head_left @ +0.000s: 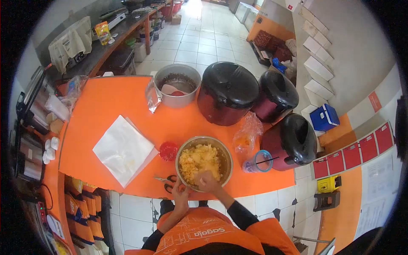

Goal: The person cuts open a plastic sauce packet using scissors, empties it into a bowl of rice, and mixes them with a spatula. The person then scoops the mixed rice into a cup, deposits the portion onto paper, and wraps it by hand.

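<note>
A metal bowl (228, 155) stands near the front edge of the orange table, holding a crumbly yellow mashed food (199, 161). My left hand (180, 195) grips the bowl's lower left rim. Inside the bowl, my right hand (207, 181) is closed over the near side of the food; whatever it grasps is hidden. Scissors with black handles (170, 183) lie beside my left hand. A small red dish (168, 151) sits just left of the bowl.
White paper sheets (124, 148) lie on the left. Behind are a metal pot (177, 98) and three dark red cookers with black lids (227, 95). To the right are a plastic bag (247, 135) and a clear cup with a straw (257, 162).
</note>
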A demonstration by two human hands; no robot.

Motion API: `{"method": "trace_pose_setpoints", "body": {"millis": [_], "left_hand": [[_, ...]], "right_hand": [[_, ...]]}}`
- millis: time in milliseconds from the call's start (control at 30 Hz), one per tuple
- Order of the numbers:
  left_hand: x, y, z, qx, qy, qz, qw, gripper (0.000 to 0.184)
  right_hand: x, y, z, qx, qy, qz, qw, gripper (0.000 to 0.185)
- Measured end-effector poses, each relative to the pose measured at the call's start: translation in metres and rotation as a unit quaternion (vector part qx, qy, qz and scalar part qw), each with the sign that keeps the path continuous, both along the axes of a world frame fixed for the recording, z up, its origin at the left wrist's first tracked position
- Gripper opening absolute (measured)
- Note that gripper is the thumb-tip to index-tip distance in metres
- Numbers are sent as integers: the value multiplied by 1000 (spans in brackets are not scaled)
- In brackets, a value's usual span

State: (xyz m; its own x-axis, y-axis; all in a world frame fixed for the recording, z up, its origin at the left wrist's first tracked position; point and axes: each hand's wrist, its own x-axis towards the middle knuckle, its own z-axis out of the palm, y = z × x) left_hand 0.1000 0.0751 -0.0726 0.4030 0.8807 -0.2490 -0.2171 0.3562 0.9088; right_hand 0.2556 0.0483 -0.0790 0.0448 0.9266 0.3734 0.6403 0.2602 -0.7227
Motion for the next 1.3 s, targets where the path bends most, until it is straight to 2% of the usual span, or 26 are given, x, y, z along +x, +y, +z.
{"method": "trace_pose_setpoints", "body": {"millis": [67, 133, 200, 233, 267, 333, 367, 467, 500, 567, 633, 667, 733, 767, 800, 867, 900, 967, 1033, 1067, 1100, 1167, 1233, 1267, 1300], "left_hand": [[-1, -2, -12, 15, -8, 7, 1000, 59], [-4, -2, -22, -16, 12, -1, 1000, 56], [-2, -2, -9, -54, -12, 2, 998, 56], [-1, -2, 2, -83, -43, 10, 996, 56], [-3, -3, 13, -84, -44, 11, 995, 56], [-1, 2, 29, -42, 23, -17, 999, 57], [-1, 1, 26, -44, 22, -13, 999, 57], [0, 2, -1, -5, -22, -4, 1000, 56], [1, 3, -6, 29, 6, 0, 1000, 56], [-3, -1, -16, 62, 35, 7, 997, 56], [0, 1, 3, -1, -21, -8, 1000, 56], [1, 1, 1, -2, -23, -5, 1000, 56], [1, -1, -6, -27, -39, 10, 999, 57], [0, -2, -4, -28, -38, 10, 999, 57], [0, -1, 0, -37, -28, 3, 999, 57], [0, 3, 7, -40, -18, 0, 999, 56], [3, 4, 10, 3, -19, 17, 1000, 56], [1, 1, 13, 35, -14, 37, 999, 55], [-3, 4, 16, -7, -13, -20, 1000, 54], [-3, 4, 14, -6, -14, -18, 1000, 54], [-3, 3, 12, 10, -16, -12, 1000, 53], [-1, 6, 9, 29, -21, -3, 999, 53], [-3, 4, 5, 40, -17, -3, 999, 54], [-3, 3, 4, 36, -15, 1, 999, 54], [-3, 3, 3, 36, 1, 2, 999, 55]], "right_hand": [[-24, -8, 0, -31, -14, 6, 999, 16], [-24, -8, -13, -61, -27, 11, 998, 17], [4, -2, -46, 1, 80, -42, 996, 22], [17, -1, -22, 2, 79, -41, 996, 22], [32, 3, 26, -72, 266, -133, 952, 29], [39, 11, 48, -139, 435, -212, 864, 35], [27, 5, 31, -33, 514, -118, 849, 33], [-7, 0, -41, 106, 387, -131, 906, 38], [1, 10, -38, 41, 402, -259, 877, 36], [20, 14, -27, -27, 409, -379, 829, 35], [42, 25, 62, 79, 517, -87, 848, 31], [41, 36, 71, 76, 516, -85, 849, 31], [19, 59, 72, 190, 623, -183, 737, 34], [3, 67, 66, 190, 623, -183, 736, 34], [-16, 77, 57, 139, 607, -245, 743, 36], [-19, 88, 50, 89, 588, -297, 747, 39], [-7, 87, 49, 119, 532, -224, 808, 39], [9, 77, 65, 136, 472, -148, 858, 38], [20, 69, 89, 137, 509, -95, 845, 39], [18, 70, 65, 137, 508, -93, 845, 39], [14, 71, 22, 87, 439, -132, 885, 39], [15, 76, 9, 38, 363, -166, 916, 40], [31, 74, 7, 94, 563, -82, 817, 39], [33, 70, 26, 89, 565, -81, 817, 39], [30, 65, 60, 104, 523, -65, 843, 37]]}}
